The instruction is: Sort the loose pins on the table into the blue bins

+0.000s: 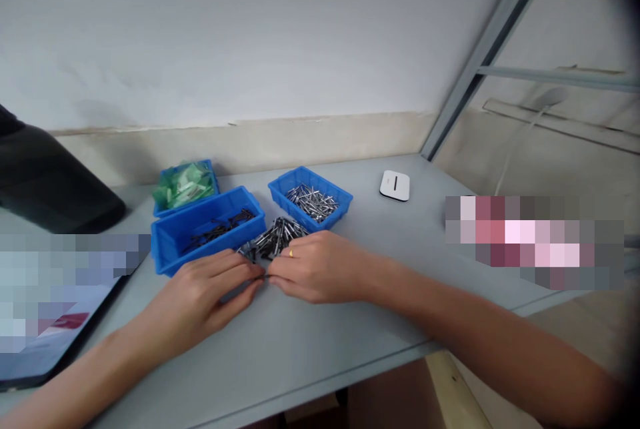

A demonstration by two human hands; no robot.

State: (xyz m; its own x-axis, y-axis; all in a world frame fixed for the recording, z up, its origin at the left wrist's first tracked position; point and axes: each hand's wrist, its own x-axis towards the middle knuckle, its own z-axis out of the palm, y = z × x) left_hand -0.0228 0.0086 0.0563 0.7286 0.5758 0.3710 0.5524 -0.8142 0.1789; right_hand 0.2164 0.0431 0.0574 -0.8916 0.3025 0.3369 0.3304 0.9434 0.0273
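My left hand (215, 285) and my right hand (315, 269) meet tip to tip low over the table. Both are closed in a pinch, and a small thin dark piece (265, 276) shows between their fingertips; its exact kind is too small to make out. Just behind the fingers lies a loose pile of slim metal pins (281, 237), partly covered by my right hand. A blue bin (167, 239) holding dark slender pins stands behind my left hand. Behind the pile, a second blue bin (337, 194) contains many shiny silver pins.
At the back left, another blue bin (213, 172) carries green plastic bags (186, 184). A black bottle (55, 182) and a tablet-like screen (65, 322) occupy the left side. A white square device (395, 186) sits back right, near a metal frame (450, 105).
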